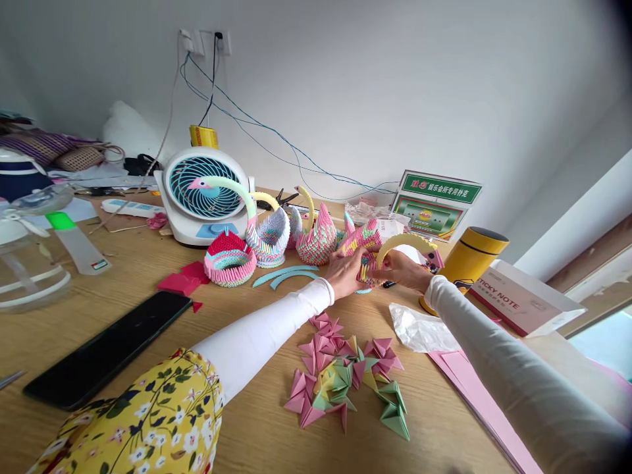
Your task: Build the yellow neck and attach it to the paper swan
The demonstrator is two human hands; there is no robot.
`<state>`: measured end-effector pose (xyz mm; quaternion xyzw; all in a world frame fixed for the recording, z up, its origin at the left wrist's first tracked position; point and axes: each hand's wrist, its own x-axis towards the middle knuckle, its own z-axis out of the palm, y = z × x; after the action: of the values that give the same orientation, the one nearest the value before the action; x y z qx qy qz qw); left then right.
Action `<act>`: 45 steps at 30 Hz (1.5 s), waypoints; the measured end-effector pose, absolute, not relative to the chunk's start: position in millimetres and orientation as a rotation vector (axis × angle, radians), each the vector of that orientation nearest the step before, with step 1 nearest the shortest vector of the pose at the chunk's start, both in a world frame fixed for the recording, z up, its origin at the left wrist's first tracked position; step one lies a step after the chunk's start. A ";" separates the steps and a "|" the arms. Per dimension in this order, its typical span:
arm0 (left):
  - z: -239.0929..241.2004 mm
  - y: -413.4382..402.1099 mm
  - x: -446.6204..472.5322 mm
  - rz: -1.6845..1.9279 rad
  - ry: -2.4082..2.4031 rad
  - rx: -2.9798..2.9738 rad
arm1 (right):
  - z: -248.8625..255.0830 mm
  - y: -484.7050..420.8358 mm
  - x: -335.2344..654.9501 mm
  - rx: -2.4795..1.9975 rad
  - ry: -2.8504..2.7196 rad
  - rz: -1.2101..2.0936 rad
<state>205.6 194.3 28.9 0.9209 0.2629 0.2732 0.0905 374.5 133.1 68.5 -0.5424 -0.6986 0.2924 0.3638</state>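
While the neck (405, 239) is arching toward the bottle (473, 260), I'm clasping the swan (364, 236) between left hand (347, 271) and right hand (405, 270).

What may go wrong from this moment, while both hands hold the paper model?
Pressing too hard with the left hand and right hand might deform the pink-and-yellow model of folded paper.

The white right sleeve passes close to the yellow cylindrical container with a black top, so an outward move might knock it.

The loose pink, green and yellow folded-paper pieces lie between that sleeve and the white left sleeve, so either might scatter them.
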 end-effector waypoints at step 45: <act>31.7 209.2 204.2 0.731 0.746 2.670 | 69.5 144.8 368.7 -1.440 -1.890 0.595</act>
<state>204.2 209.2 31.7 0.9225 0.2578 0.2525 0.1367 368.7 144.8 69.5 -0.5531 -0.7258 0.2285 0.3394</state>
